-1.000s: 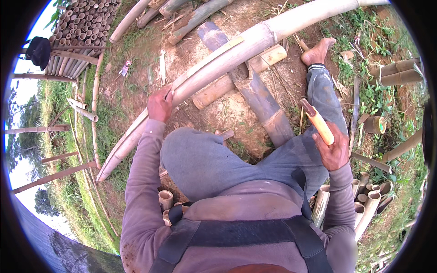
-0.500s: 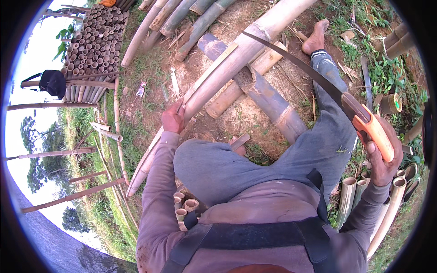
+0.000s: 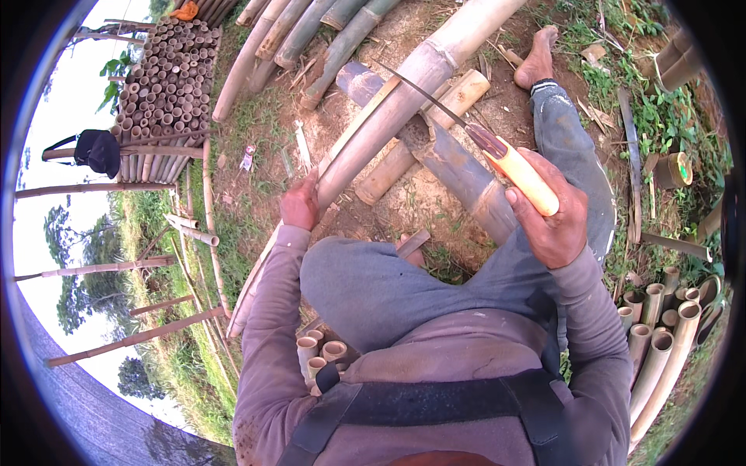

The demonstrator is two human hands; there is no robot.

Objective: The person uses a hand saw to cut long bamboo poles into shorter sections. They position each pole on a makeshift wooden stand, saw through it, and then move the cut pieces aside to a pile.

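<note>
A long pale bamboo pole [image 3: 381, 128] slants across the middle, with a split strip along its left side. My left hand [image 3: 300, 203] is closed on the pole's left edge, above my bent knee. In my right hand [image 3: 556, 210] is a hand saw [image 3: 519, 172], its orange and brown handle gripped at my right thigh. Its thin dark blade reaches up and left across the pole, below a node; whether the teeth touch is unclear. Beneath the pole, a thick grey bamboo log [image 3: 474, 186] crosses a shorter pale bamboo piece [image 3: 386, 172].
Several bamboo poles [image 3: 342, 58] lie at the upper left, near a stack of cut bamboo tubes [image 3: 167, 78]. Upright bamboo tubes [image 3: 651, 353] stand at my right, more bamboo tubes [image 3: 334, 351] by my left hip. A long flat blade [image 3: 631, 155] lies on the right. A black bag [image 3: 97, 151] hangs on a rail.
My right hand has swung the saw inward from the far right to above my right thigh. The blade, bowed before, now looks straighter over the pole. My left hand stays on the pole.
</note>
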